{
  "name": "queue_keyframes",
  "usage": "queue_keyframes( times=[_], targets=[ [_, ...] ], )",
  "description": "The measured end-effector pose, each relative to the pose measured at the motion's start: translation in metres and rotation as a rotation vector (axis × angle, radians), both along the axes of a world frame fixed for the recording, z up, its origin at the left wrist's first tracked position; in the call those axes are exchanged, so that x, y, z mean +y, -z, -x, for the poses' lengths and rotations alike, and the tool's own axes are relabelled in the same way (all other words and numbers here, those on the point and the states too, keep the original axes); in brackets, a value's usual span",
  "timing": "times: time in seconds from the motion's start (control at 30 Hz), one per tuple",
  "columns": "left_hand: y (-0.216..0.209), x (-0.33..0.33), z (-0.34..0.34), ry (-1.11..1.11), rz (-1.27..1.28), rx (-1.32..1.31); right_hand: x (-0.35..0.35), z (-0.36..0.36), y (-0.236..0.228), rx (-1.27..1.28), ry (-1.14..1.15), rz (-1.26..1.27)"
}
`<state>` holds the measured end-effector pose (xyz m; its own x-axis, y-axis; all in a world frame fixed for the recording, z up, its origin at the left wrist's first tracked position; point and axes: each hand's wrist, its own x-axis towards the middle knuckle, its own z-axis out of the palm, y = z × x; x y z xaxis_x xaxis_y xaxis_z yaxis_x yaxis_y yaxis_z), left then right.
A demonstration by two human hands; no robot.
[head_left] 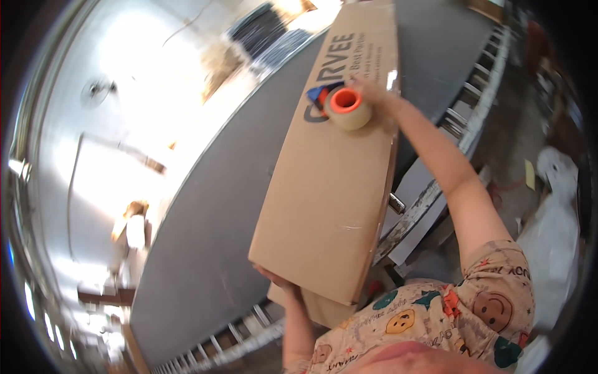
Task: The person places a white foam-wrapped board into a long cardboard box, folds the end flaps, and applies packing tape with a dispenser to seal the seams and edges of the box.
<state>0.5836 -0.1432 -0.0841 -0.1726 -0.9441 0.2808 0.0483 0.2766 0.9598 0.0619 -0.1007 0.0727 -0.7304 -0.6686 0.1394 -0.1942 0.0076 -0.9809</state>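
The right grip (pixel 369 92) is clamped on the blue-and-orange tape dispenser (pixel 351 118), over the long brown cardboard carton (pixel 330 193), whose long axis extends away. The left grip (pixel 274 276), closure not discernible, touches its near end.

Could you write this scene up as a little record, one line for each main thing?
Right hand: holding a tape dispenser over the box; whether it touches the cardboard is unclear
Tape roll: tan, with an orange core
Box: long, brown cardboard, dark print toward its far end
Left hand: at the box's near end, partly hidden
Surface: dark grey, under the box
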Motion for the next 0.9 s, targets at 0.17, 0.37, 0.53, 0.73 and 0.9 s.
queue_keyframes(
  times=[0.17, 0.37, 0.53, 0.73, 0.9],
  targets=[
    [-0.055, 0.022, 0.054, 0.178, -0.404, 0.668, 0.081, -0.133, 0.026, 0.164, 0.476, 0.16],
    [-0.095, -0.029, 0.003, 0.07, -0.167, 0.001, 0.17, -0.395, -0.008, 1.087, -0.516, -0.385],
    [-0.105, -0.014, 0.014, -0.022, -0.134, -0.086, 0.164, -0.397, 0.038, 1.298, -0.281, -0.34],
    [-0.098, 0.029, -0.001, 0.003, -0.058, -0.16, 0.213, -0.384, 0.01, 1.168, -0.466, -0.455],
    [-0.08, 0.146, -0.004, -0.066, 0.061, -0.336, 0.319, -0.345, -0.009, 1.101, -0.399, -0.857]
  ],
)
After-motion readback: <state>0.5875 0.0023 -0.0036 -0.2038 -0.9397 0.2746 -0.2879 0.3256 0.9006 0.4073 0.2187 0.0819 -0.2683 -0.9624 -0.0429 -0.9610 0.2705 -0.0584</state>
